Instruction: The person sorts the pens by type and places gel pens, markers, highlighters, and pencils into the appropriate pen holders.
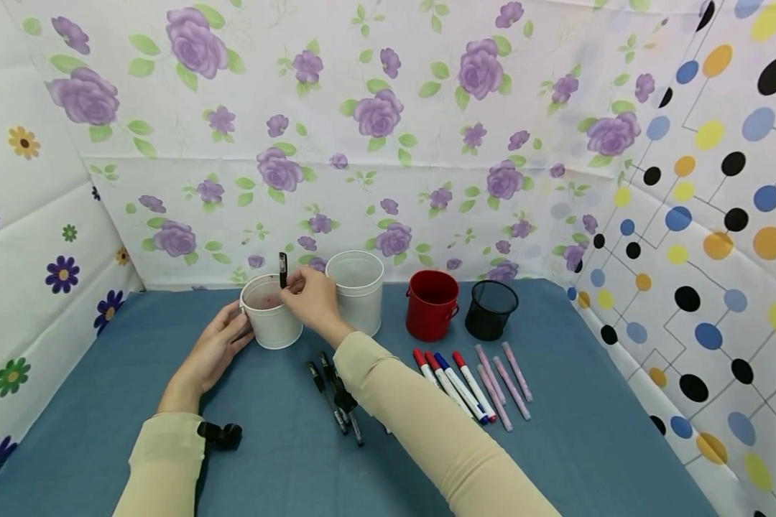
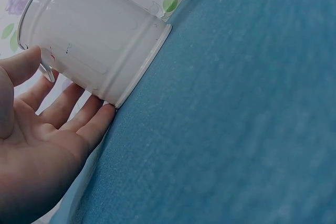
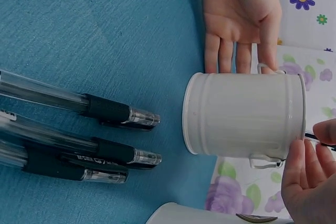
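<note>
My right hand (image 1: 317,300) pinches a black-capped gel pen (image 1: 282,270) upright at the mouth of the smaller white bucket (image 1: 275,329); the pen's lower part is hidden by the hand and rim. On the bucket's left side rest the nearly straight fingers of my left hand (image 1: 210,352). In the left wrist view its thumb lies by the bucket's small side handle (image 2: 47,72). Several more gel pens (image 1: 319,380) lie on the cloth in front, partly covered by the right forearm.
Right of the bucket stand a larger white bucket (image 1: 365,305), a red bucket (image 1: 431,312) and a black mesh pen holder (image 1: 489,316). Several whiteboard markers (image 1: 455,384) and several pink pens (image 1: 512,380) lie before them on the blue cloth (image 1: 588,431). Patterned fabric walls enclose the table.
</note>
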`<move>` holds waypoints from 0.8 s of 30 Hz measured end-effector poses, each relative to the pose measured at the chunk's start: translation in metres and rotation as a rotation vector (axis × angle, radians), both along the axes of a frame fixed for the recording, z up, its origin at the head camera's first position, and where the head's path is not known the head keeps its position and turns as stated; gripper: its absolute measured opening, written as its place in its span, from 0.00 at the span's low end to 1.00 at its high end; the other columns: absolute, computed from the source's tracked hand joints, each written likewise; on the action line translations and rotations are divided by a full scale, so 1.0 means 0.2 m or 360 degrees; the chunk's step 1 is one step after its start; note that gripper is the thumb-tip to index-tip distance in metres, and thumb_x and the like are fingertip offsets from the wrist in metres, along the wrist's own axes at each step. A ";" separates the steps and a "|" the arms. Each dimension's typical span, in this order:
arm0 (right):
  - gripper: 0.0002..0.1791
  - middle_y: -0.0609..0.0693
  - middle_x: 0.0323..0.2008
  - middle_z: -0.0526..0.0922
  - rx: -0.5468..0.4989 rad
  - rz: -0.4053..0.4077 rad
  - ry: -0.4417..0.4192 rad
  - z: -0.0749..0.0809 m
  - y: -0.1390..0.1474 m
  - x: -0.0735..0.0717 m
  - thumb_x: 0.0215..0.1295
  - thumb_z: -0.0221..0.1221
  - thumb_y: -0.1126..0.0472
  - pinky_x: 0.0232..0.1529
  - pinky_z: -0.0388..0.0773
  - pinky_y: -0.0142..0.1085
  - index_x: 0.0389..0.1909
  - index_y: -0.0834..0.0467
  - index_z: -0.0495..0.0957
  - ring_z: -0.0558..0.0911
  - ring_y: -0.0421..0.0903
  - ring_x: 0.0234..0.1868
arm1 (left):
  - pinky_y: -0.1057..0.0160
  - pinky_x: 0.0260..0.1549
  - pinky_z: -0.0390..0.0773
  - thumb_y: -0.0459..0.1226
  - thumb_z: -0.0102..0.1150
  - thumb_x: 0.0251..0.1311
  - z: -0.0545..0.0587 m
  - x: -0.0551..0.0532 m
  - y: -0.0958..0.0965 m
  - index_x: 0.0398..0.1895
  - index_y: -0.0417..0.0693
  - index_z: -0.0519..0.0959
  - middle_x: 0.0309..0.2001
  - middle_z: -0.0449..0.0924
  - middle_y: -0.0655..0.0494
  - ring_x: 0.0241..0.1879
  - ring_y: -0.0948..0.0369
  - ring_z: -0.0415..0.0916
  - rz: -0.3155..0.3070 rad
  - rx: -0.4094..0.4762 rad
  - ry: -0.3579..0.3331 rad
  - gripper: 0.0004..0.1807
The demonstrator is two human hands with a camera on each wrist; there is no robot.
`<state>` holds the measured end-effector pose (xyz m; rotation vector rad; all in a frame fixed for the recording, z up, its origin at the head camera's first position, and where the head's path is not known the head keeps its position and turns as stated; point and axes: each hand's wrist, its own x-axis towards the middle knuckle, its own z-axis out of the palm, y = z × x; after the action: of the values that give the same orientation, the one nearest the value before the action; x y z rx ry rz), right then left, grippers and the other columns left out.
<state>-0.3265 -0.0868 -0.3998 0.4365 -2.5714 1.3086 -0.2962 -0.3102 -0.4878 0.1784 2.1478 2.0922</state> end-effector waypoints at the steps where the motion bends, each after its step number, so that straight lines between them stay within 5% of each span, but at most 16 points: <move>1: 0.04 0.46 0.35 0.91 -0.0003 0.0000 -0.0007 0.00 0.00 0.00 0.68 0.69 0.61 0.39 0.80 0.28 0.40 0.55 0.86 0.87 0.43 0.39 | 0.40 0.82 0.51 0.55 0.45 0.83 0.00 0.00 0.00 0.89 0.50 0.35 0.86 0.36 0.39 0.85 0.42 0.38 0.0000 0.0001 0.0000 0.46; 24: 0.07 0.47 0.37 0.91 -0.0106 0.0037 -0.0038 -0.02 0.01 0.01 0.68 0.71 0.63 0.39 0.84 0.28 0.45 0.55 0.87 0.88 0.40 0.38 | 0.40 0.82 0.51 0.56 0.45 0.83 0.00 0.00 0.00 0.89 0.51 0.35 0.86 0.35 0.39 0.85 0.42 0.37 -0.0013 0.0002 -0.0002 0.45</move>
<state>-0.3243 -0.0849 -0.4033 0.4422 -2.5407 1.4106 -0.2958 -0.3112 -0.4881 0.1854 2.1411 2.0890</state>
